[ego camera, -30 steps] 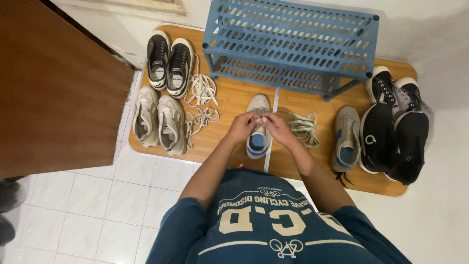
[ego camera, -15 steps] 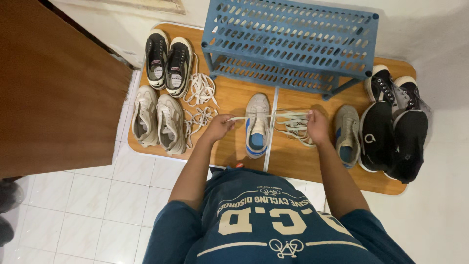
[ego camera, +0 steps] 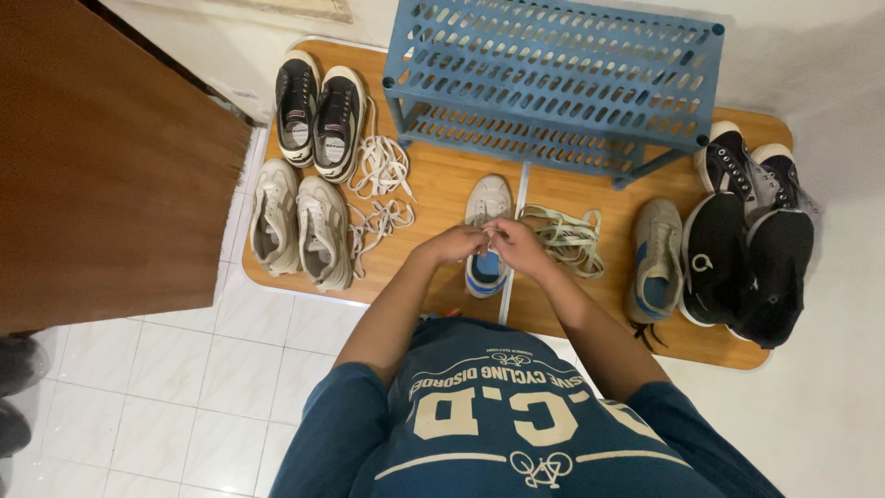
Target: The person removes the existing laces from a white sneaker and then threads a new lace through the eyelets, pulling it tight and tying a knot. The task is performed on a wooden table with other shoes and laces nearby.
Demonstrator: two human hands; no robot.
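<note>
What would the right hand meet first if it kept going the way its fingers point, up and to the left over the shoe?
Almost at once the left hand: the right hand already meets it fingertip to fingertip above the white and blue sneaker. Depth is hard to judge.

Blue slatted rack (ego camera: 553, 83) at back of wooden mat (ego camera: 433, 184). Left: black-and-white sneaker pair (ego camera: 318, 115), beige pair (ego camera: 300, 226), loose white laces (ego camera: 378, 171) beside them. Right: lone grey-blue sneaker (ego camera: 656, 258), black shoes (ego camera: 747, 240). Brown door (ego camera: 101, 175) far left.
</note>
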